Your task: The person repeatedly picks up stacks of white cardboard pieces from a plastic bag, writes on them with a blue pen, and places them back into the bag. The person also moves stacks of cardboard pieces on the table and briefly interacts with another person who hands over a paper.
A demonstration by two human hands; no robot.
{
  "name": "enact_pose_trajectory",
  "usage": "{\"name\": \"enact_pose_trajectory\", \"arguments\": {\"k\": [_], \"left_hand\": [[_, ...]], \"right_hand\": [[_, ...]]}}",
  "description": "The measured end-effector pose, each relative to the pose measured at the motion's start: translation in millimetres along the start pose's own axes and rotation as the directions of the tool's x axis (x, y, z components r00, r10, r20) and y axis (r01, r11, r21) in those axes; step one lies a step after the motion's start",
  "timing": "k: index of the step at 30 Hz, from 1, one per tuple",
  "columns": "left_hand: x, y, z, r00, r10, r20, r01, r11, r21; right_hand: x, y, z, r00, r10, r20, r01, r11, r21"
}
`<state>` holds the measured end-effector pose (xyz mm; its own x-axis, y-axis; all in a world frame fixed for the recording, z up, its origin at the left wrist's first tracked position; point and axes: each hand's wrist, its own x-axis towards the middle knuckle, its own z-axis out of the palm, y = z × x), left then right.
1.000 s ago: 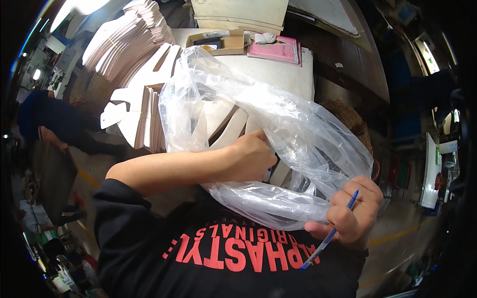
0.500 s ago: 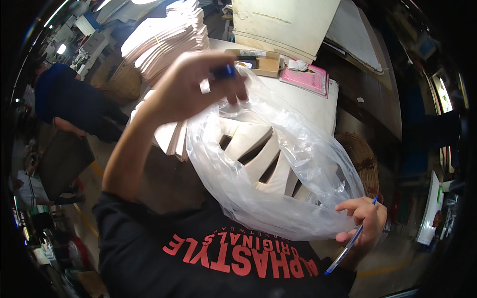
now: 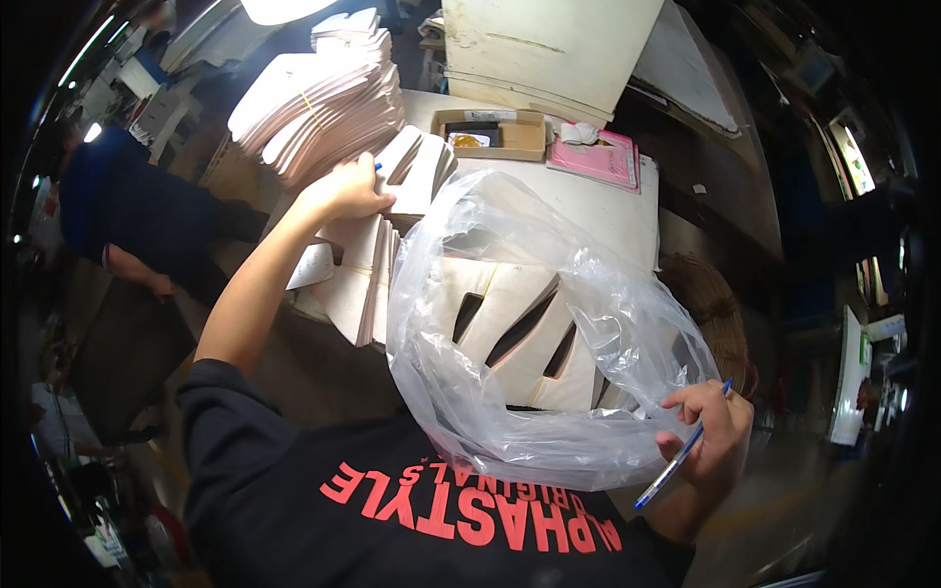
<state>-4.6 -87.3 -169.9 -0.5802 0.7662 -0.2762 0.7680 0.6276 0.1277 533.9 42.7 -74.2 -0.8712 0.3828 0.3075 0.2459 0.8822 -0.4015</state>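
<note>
My left hand (image 3: pixel 355 188) has its fingers closed at the edge of a bundle of pale cut pieces with slots (image 3: pixel 421 174), at the foot of a tall stack. A small blue thing shows by its fingertips; its kind is unclear. In front of me a clear plastic bag (image 3: pixel 627 294) gapes wide. Inside it lie more pale slotted pieces (image 3: pixel 472 279), one band of yellow across them. My right hand (image 3: pixel 714 423), curled at the bag's right rim, has a blue pen (image 3: pixel 676 470) between its fingers; thumb and forefinger are at the plastic.
A tall stack of banded pale pieces (image 3: pixel 304 108) rises at the far left, with another bundle (image 3: pixel 361 265) nearer. Behind the bag are a shallow cardboard box (image 3: pixel 534 132) and pink booklets (image 3: pixel 598 160). A wicker basket (image 3: pixel 706 304) stands right; a person (image 3: pixel 137 206) is at left.
My left hand has moved from above the bag down and left to the slotted bundle. The bag's mouth shows more of its contents. My right hand stays at the rim with the pen.
</note>
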Motion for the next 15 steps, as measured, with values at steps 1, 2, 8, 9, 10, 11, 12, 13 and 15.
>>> {"name": "enact_pose_trajectory", "arguments": {"k": [1,2,8,9,10,11,12,13,15], "left_hand": [[0.0,1.7,0.9,1.000,-0.006,0.002,0.006,1.000,-0.014],[-0.5,2.3,-0.9,1.000,-0.026,0.010,0.026,0.999,-0.025],[2.5,-0.7,-25.3,0.990,-0.048,0.130,0.054,0.998,-0.044],[2.8,-0.5,-26.7,0.987,-0.066,0.148,0.074,0.996,-0.048],[3.8,-0.1,-28.4,0.980,-0.052,0.190,0.060,0.997,-0.038],[4.8,0.8,-28.8,0.978,-0.046,0.202,0.050,0.999,-0.018],[5.7,1.7,-28.7,0.972,-0.039,0.230,0.041,0.999,-0.002],[6.3,2.3,-28.2,0.978,-0.011,0.210,0.013,1.000,-0.008],[7.0,2.3,-26.0,0.984,-0.042,0.171,0.055,0.996,-0.072]], "right_hand": [[1.5,-3.1,1.6,0.999,0.000,-0.034,0.000,1.000,-0.005],[3.5,-6.1,3.2,0.998,0.002,-0.056,-0.002,1.000,-0.007],[13.1,-22.2,6.9,0.994,-0.007,-0.111,-0.002,0.997,-0.082],[13.7,-24.1,7.1,0.993,-0.011,-0.120,0.001,0.996,-0.084],[14.5,-25.6,7.3,0.993,-0.011,-0.116,0.000,0.996,-0.094],[14.9,-26.7,7.2,0.993,-0.007,-0.116,-0.005,0.994,-0.105],[15.3,-27.7,7.5,0.993,-0.004,-0.116,-0.010,0.993,-0.117],[15.6,-28.1,8.4,0.994,0.003,-0.112,-0.016,0.993,-0.114],[15.8,-28.3,10.3,0.995,0.013,-0.095,-0.022,0.996,-0.092]]}}
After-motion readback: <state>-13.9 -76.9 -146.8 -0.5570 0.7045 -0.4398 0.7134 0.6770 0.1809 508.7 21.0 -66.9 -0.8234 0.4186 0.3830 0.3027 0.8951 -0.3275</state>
